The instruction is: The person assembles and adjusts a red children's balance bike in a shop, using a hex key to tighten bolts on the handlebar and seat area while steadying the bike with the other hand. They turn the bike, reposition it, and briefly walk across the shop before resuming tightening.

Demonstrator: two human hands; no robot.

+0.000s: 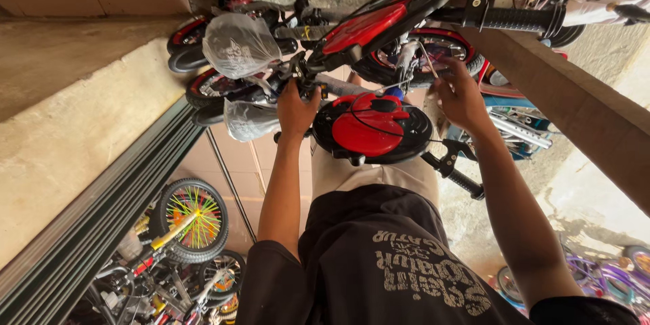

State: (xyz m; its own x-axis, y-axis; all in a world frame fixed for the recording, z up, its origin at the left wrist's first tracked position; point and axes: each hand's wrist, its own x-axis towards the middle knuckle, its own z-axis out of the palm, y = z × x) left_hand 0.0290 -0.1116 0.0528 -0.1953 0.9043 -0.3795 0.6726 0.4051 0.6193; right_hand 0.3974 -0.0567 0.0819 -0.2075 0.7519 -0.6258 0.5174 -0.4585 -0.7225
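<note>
- Two clear plastic bags are on the bicycle: an upper bag [238, 44] tied around something near the front wheel, and a lower bag [248, 120] just beside the left hand; their contents cannot be made out through the crinkled film.
- One red-and-black children's bicycle [365, 27] fills the upper middle of the view, directly ahead of the person's chest and between both arms.
- Frame: glossy red panel on black tubing, with thin black cables [379, 118] running across it.
- Round black disc with a smooth red moulded cover [371, 128] sits just below the frame, between the two hands.
- Handlebar grip [518, 19], black and ribbed, projects toward the upper right.
- Wheels [203, 88] show black tyres with red rims.
- Left hand [296, 110]: fingers curled closed around a dark frame part beside the disc.
- Right hand [462, 98]: partly closed, fingertips pinching a thin silvery rod [428, 61] near the rear wheel.
- Surroundings: a small bicycle with multicoloured spokes [193, 220] lower left; a purple bicycle [609, 277] lower right; grey ribbed shutter rail [108, 210] along the left.
</note>
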